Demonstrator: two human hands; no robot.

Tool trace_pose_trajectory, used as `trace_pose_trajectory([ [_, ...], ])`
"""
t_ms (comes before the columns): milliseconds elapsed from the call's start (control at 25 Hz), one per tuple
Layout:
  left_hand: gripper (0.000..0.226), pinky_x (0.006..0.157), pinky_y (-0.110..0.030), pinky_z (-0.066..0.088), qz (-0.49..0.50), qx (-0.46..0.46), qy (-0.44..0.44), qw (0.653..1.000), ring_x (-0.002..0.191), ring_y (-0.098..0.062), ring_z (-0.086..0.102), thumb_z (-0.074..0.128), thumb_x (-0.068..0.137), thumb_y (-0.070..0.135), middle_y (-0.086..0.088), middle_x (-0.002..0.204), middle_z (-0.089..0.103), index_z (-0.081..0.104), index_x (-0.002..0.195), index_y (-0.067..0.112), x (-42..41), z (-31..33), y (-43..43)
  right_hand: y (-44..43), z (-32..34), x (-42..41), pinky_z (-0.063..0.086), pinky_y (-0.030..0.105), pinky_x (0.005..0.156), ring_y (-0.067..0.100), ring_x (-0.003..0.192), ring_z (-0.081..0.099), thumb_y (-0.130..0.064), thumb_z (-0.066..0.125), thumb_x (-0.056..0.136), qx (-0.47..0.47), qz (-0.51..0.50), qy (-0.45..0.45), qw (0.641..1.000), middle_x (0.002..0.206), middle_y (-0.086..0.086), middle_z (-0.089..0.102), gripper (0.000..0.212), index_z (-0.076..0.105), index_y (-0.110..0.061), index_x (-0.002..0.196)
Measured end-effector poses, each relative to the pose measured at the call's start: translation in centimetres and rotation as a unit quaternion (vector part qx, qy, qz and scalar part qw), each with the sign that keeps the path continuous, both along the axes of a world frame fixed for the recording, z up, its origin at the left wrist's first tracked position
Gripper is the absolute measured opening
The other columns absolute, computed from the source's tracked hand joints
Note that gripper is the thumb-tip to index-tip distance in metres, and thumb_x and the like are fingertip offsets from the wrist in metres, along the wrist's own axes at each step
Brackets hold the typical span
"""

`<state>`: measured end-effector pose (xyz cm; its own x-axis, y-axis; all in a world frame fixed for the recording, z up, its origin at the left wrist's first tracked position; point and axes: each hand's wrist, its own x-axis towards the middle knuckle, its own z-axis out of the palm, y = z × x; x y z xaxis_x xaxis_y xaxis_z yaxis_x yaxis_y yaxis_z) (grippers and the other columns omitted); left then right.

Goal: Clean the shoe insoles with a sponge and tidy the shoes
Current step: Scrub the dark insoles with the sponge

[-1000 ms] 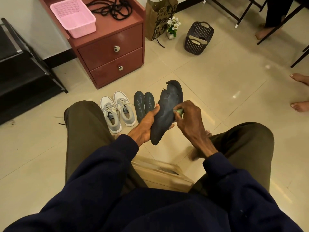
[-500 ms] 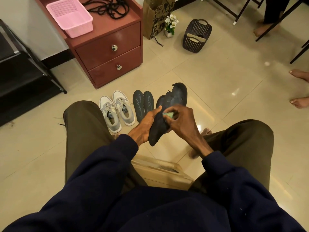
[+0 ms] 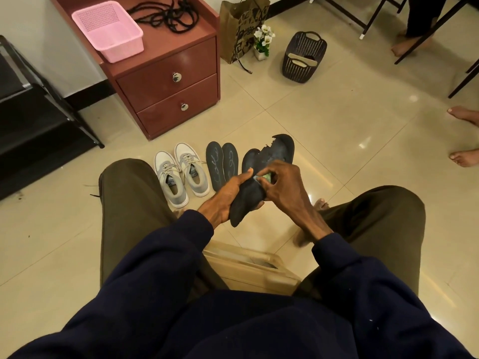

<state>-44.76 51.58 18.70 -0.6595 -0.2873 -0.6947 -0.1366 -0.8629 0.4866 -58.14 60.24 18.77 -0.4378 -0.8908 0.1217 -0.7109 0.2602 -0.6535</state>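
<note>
low over the floor (image 3: 337, 141), the left hand (image 3: 228, 195) grips a torn dark insole (image 3: 274, 154) near its heel, tilted up so its face meets the green sponge (image 3: 265, 177) pinched by the right hand (image 3: 282, 185). two other insoles (image 3: 223, 164) lie beside the grey shoes (image 3: 181, 174), likely awaiting refitting.

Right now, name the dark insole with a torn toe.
The dark foam insole gripped by the left hand under the green sponge: its toe edge is ragged, while the two marked grey insoles on the floor have whole rounded toes.
</note>
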Motion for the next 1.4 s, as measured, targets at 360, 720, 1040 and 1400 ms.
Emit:
trace_pose_trajectory([
  [360,0.045,0.069,-0.038,0.06,-0.03,0.004,0.004,1.0,0.089,-0.03,0.072,0.056,0.103,0.041,-0.017,0.11,0.074,0.06,0.13,0.006,0.0,0.0,-0.1,0.0,-0.1,-0.3,0.043,0.007,0.07,0.005,0.079,0.061,-0.014,0.077,0.088,0.007,0.016,-0.014,1.0,0.091,-0.003,0.069,0.006,0.078,-0.013,0.094],
  [720,0.037,0.089,-0.049,0.054,-0.067,0.057,0.061,0.994,0.098,-0.044,0.07,0.055,0.104,0.036,-0.026,0.118,0.07,0.059,0.127,0.006,0.9,0.1,-1.0,-0.6,0.7,-0.7,0.048,0.011,0.073,0.005,0.082,0.061,-0.008,0.075,0.088,-0.033,0.03,-0.001,0.999,0.094,-0.002,0.068,0.009,0.077,-0.012,0.096],
  [1040,0.033,0.091,-0.047,0.057,-0.007,0.093,0.096,0.991,0.091,-0.031,0.071,0.056,0.104,0.032,-0.016,0.105,0.073,0.075,0.106,0.006,1.7,-0.1,-1.5,-0.3,1.2,2.2,0.051,0.016,0.077,0.007,0.087,0.061,-0.011,0.076,0.09,-0.031,0.079,0.0,0.996,0.098,0.002,0.069,0.011,0.076,-0.011,0.101],
  [1400,0.034,0.092,-0.044,0.057,0.023,0.06,0.082,0.995,0.094,-0.029,0.072,0.057,0.104,0.035,-0.016,0.111,0.072,0.075,0.112,0.007,1.3,-0.3,-1.2,0.0,1.0,2.3,0.056,0.025,0.078,0.015,0.088,0.064,-0.007,0.076,0.087,-0.024,0.064,0.038,0.997,0.099,0.004,0.068,0.015,0.074,-0.008,0.103],
])
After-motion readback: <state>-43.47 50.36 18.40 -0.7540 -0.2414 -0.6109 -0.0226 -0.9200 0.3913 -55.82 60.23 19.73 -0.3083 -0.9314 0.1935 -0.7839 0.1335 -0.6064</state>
